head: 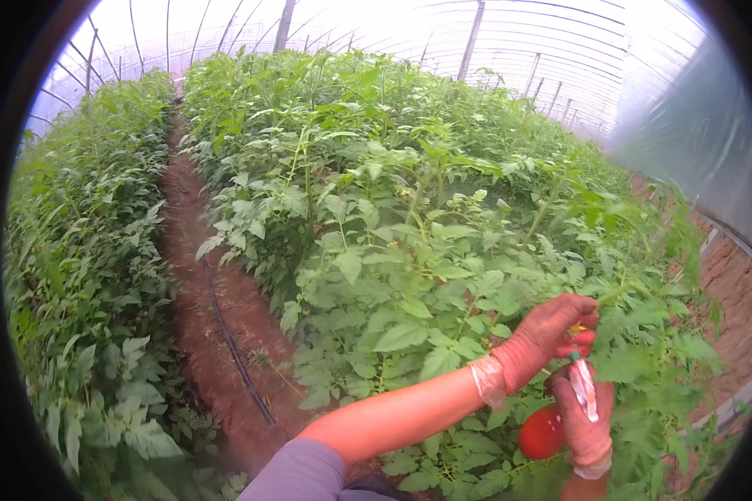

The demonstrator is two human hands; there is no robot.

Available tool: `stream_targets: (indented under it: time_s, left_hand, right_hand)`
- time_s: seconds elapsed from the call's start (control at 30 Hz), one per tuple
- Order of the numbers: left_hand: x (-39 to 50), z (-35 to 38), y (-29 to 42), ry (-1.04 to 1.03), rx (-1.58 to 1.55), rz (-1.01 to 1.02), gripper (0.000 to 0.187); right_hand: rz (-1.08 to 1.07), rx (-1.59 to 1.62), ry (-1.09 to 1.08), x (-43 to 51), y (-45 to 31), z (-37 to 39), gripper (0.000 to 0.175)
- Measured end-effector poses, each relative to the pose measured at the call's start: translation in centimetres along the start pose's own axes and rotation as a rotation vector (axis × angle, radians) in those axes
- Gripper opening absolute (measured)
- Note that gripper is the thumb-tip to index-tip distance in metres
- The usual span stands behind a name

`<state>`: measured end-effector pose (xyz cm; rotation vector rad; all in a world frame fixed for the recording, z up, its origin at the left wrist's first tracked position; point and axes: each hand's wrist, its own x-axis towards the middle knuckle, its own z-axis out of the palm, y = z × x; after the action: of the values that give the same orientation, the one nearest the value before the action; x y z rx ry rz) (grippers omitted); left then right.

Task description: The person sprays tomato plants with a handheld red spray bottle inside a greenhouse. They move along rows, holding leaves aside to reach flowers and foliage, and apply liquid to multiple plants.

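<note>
My left hand (548, 335), in a thin see-through glove, is at a tomato plant at the lower right, its fingers curled about a small yellow flower (577, 327). Whether the fingers grip the flower's stem, I cannot tell. Just below it, my right hand (581, 404), gloved too, holds a small white tube-like sprayer or bottle (583, 388) with a green tip. That tip points up at the flower and the left fingers. A round red container or ball (541, 433) sits against the right hand's left side; how it is held is hidden.
Dense tomato plants (351, 206) fill the middle, with another row (88, 269) at left. Between them runs a bare soil path (194, 263) with a black hose (232, 344). Posts (471, 41) stand behind; plastic sheeting (695, 125) hangs at right above a soil bank (736, 275).
</note>
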<state>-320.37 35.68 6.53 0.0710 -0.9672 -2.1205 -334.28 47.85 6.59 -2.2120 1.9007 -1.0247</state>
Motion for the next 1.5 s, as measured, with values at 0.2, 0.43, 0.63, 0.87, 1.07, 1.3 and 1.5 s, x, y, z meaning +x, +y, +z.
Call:
stream_targets:
  time_s: [0.2, 0.43, 0.63, 0.87, 1.07, 1.3, 1.5]
  left_hand:
    - [-13.4, -13.3, 5.6, 0.122, 0.507, 0.040, 0.043]
    - [-38.0, -45.3, 7.4, 1.258, 0.925, -0.191, 0.036]
    - [-38.8, -52.3, 14.0, 1.089, 1.360, -0.549, 0.058]
    - [-19.7, -32.4, 24.0, 0.269, 1.308, 0.303, 0.033]
    - [-0.9, -26.4, 22.2, 0.378, 0.323, -0.163, 0.045]
    - [7.0, -32.3, 19.1, -0.069, -0.130, -0.003, 0.046]
    - [2.4, -29.8, 20.4, -0.204, -0.303, 0.050, 0.043]
  right_hand:
    - [0.013, -0.256, -0.130, -1.6, -6.8, 6.7, 0.034]
    - [0.397, 0.614, -0.015, 3.6, -16.3, 15.8, 0.026]
    - [0.319, 0.304, -0.095, 7.7, -20.4, 18.0, 0.028]
    - [-0.055, -0.003, 0.018, 11.1, -20.8, 15.9, 0.021]
    - [-0.031, 0.083, 0.114, 14.1, -19.6, 15.4, 0.015]
    - [0.099, 0.323, 0.107, 17.9, -18.4, 17.3, 0.012]
    - [0.160, 0.264, 0.036, 21.7, -15.3, 20.2, 0.017]
